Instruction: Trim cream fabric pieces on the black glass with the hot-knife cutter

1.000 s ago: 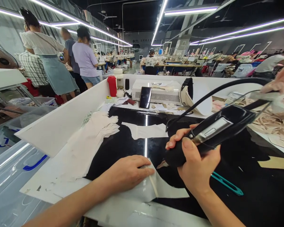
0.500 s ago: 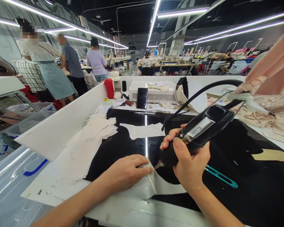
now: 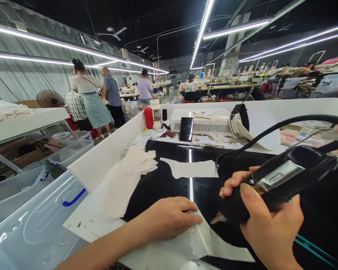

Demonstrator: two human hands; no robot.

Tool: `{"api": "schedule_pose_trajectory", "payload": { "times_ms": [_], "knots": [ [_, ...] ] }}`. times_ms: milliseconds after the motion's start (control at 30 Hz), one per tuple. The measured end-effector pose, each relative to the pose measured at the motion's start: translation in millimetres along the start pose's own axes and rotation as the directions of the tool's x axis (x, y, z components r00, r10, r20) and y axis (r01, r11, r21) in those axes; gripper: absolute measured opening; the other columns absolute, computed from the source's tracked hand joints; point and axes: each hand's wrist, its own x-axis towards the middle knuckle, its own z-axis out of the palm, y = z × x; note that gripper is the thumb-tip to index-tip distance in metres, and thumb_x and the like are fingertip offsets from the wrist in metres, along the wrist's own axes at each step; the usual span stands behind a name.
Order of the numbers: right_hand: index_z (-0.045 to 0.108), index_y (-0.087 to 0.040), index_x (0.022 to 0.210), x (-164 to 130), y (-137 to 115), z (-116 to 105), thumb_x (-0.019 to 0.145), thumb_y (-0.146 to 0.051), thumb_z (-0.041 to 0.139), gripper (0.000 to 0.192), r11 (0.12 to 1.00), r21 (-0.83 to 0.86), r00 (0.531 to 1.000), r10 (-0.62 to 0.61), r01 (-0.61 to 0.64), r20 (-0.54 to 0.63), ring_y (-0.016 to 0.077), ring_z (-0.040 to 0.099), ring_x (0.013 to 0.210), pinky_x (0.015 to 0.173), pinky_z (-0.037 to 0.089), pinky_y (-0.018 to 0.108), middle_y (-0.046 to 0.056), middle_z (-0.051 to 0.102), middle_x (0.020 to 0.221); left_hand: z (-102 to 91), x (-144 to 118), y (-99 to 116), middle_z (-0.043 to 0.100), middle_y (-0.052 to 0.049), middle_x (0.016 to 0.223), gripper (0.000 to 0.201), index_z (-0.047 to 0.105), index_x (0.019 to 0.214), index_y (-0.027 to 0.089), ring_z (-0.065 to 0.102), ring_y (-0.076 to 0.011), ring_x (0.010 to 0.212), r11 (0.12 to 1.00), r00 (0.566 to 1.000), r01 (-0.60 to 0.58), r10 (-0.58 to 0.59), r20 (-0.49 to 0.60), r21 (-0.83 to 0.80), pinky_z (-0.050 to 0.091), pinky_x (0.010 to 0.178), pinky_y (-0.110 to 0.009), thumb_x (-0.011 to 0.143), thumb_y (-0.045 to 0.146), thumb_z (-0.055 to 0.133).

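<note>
My right hand [image 3: 266, 217] is wrapped around a black corded hand tool [image 3: 280, 182] with a silver plate on its side. Its small metal tip [image 3: 218, 218] points left, just right of my left fingertips and apart from them. My left hand [image 3: 173, 217] lies palm down with fingers stretched over a pale, thin fabric piece [image 3: 228, 249]. A narrow cream strip [image 3: 202, 240] runs along that piece from under my fingers. Partly behind my right wrist lies a teal slotted tool [image 3: 312, 247].
Stacked pale fabric pieces [image 3: 132, 176] lie left on the black work surface [image 3: 157, 191]; one white piece [image 3: 195, 169] lies farther back. Behind stand a phone [image 3: 186, 129], a white vented box [image 3: 208, 125] and a red cup [image 3: 148, 118]. Clear bins [image 3: 42, 217] flank the table.
The camera view has turned left, so the table appears farther right. The tool's tip has drawn slightly away from my left fingers; my left hand stays on the fabric.
</note>
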Motion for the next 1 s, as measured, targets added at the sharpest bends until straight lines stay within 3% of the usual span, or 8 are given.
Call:
{"api": "schedule_pose_trajectory", "payload": {
  "times_ms": [167, 400, 1000],
  "knots": [
    [0.057, -0.027, 0.108, -0.8, -3.2, -3.7, 0.082, -0.032, 0.083, 0.037, 1.000, -0.004, 1.000, -0.023, 0.023, 0.016, 0.0177, 0.064, 0.059, 0.060, 0.058, 0.036, -0.004, 0.066, 0.078, -9.0, 7.0, 11.0, 0.069, -0.010, 0.121, 0.022, 0.069, 0.115, 0.013, 0.065, -0.0200, 0.115, 1.000, 0.996, -0.002, 0.000, -0.092, -0.023, 0.055, 0.106, -0.033, 0.108, 0.022, 0.050],
    [0.055, -0.028, 0.110, -2.0, -5.3, -1.5, 0.087, -0.036, 0.081, 0.036, 0.998, -0.014, 0.996, -0.061, 0.062, 0.067, 0.0157, 0.063, 0.059, 0.058, 0.056, 0.034, -0.005, 0.066, 0.081, -6.3, 5.5, 30.8, 0.068, -0.008, 0.106, 0.020, 0.068, 0.112, 0.015, 0.065, -0.0193, 0.099, 0.988, 0.998, 0.050, -0.054, -0.018, -0.148, 0.060, 0.089, -0.029, 0.107, 0.019, 0.049],
    [0.053, -0.026, 0.104, -10.8, -7.1, 6.5, 0.087, -0.025, 0.079, 0.031, 0.997, 0.081, 0.995, 0.004, -0.012, 0.098, 0.0127, 0.066, 0.061, 0.059, 0.060, 0.030, -0.006, 0.068, 0.082, -4.9, -0.8, 34.7, 0.066, -0.008, 0.116, 0.023, 0.067, 0.122, 0.016, 0.064, -0.0209, 0.103, 0.991, 0.998, 0.066, -0.066, 0.006, -0.117, 0.060, 0.087, -0.031, 0.102, 0.013, 0.055]
  ]
}}
